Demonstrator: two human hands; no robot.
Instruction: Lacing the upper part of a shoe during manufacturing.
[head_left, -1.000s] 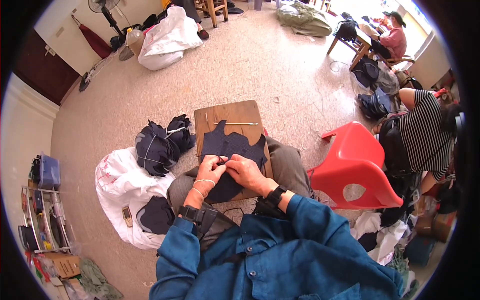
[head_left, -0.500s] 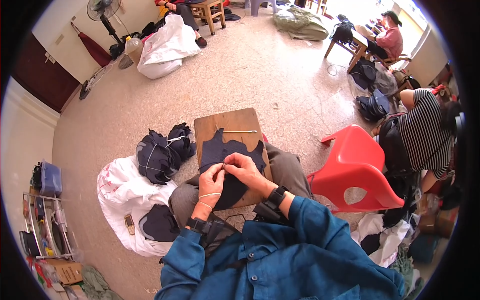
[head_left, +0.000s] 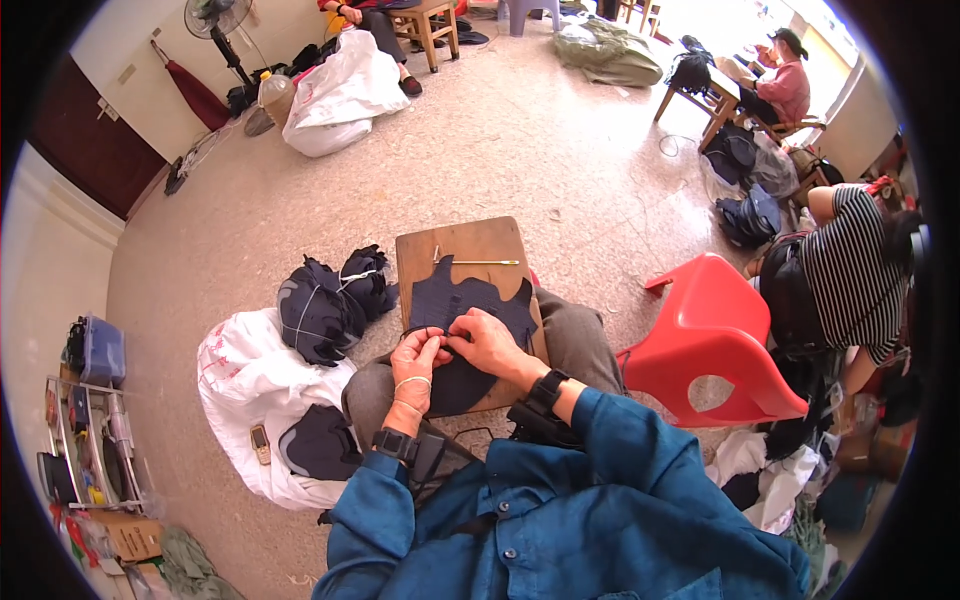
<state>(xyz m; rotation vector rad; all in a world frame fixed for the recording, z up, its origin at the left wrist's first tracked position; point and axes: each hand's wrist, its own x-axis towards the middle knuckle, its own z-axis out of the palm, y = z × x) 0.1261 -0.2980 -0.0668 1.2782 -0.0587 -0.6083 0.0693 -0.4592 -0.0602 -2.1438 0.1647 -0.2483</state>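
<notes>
1. Pinching a thin dark strand (head_left: pixel 424 328), the left hand (head_left: pixel 414 356) and right hand (head_left: pixel 487 343) meet almost fingertip to fingertip, thumbs and fingers closed on it; the exact spot between them is too small to make out.
2. Directly beneath the hands, a dark fabric piece (head_left: pixel 472 293) lies on a wooden board (head_left: pixel 480 238), its pointed edge facing away from the person.
3. Beyond that edge, a slim metal rod (head_left: pixel 485 262) lies across the board.
4. Left of the board sits a tied dark bundle (head_left: pixel 316 312), beside a white sack (head_left: pixel 238 352) with a phone (head_left: pixel 261 445) on it.
5. To the right stands a red chair (head_left: pixel 712 325), near a person in stripes (head_left: pixel 848 285).
</notes>
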